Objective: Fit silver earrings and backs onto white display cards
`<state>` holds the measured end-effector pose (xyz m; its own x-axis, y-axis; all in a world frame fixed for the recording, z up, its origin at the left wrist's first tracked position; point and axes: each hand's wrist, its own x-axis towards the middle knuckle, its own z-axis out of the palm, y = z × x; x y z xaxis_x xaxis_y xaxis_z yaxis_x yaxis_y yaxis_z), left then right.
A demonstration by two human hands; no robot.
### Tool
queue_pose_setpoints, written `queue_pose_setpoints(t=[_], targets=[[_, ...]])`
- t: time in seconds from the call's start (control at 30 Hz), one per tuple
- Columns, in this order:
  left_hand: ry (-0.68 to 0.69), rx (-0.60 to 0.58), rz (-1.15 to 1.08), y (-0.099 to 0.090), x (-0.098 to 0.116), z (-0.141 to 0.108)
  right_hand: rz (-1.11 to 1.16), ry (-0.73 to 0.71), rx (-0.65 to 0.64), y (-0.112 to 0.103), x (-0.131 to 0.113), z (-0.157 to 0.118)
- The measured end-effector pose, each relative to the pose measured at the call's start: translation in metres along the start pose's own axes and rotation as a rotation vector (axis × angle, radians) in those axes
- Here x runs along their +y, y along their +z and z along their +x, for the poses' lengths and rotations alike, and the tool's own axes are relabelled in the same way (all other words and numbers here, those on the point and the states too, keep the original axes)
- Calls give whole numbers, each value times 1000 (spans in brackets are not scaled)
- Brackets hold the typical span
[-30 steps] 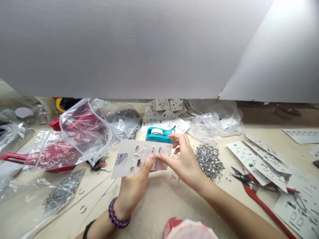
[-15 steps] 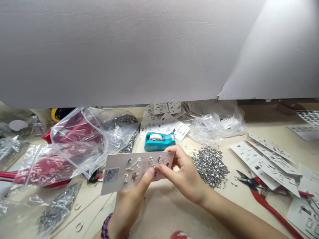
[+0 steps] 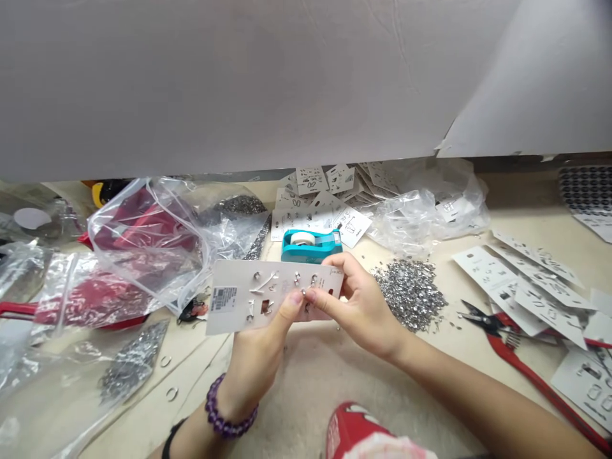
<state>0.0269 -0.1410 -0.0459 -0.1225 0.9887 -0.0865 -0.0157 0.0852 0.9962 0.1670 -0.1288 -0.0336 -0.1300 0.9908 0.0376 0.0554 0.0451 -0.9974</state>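
Observation:
A white earring card (image 3: pixel 243 319) with a barcode sticker and several small metal pieces on it is held up between both hands, back side toward me. My left hand (image 3: pixel 270 341) grips its lower edge, thumb on the card face. My right hand (image 3: pixel 363 306) holds the right end, its thumb and finger pinching at a tiny silvery piece (image 3: pixel 303 292) beside the left thumb. Just behind the card stands a teal tape dispenser (image 3: pixel 310 247). To the right of my right hand lies a heap of small silvery metal parts (image 3: pixel 411 293).
Red-handled cutters (image 3: pixel 516 357) and several filled cards (image 3: pixel 526 287) lie at right. More cards (image 3: pixel 315 213) and a clear plastic bag (image 3: pixel 411 217) are at the back. Zip bags (image 3: pixel 148 236) crowd the left, near two metal rings (image 3: pixel 172 394). A red can-like object (image 3: pixel 349 424) is at the front.
My view has tilted down a little, so the red object at the front shows more. Both hands keep hold of the card, with the fingers still at the same small piece.

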Motion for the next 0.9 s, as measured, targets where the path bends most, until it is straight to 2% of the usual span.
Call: queue_pose_setpoints(t=[0.6,0.9], targets=[[-48,-102,-9,-7,-2,7,1,48,-28,1,2,6],[-71,-112,-55,-7,-4,7,42,42,-15,2,3,5]])
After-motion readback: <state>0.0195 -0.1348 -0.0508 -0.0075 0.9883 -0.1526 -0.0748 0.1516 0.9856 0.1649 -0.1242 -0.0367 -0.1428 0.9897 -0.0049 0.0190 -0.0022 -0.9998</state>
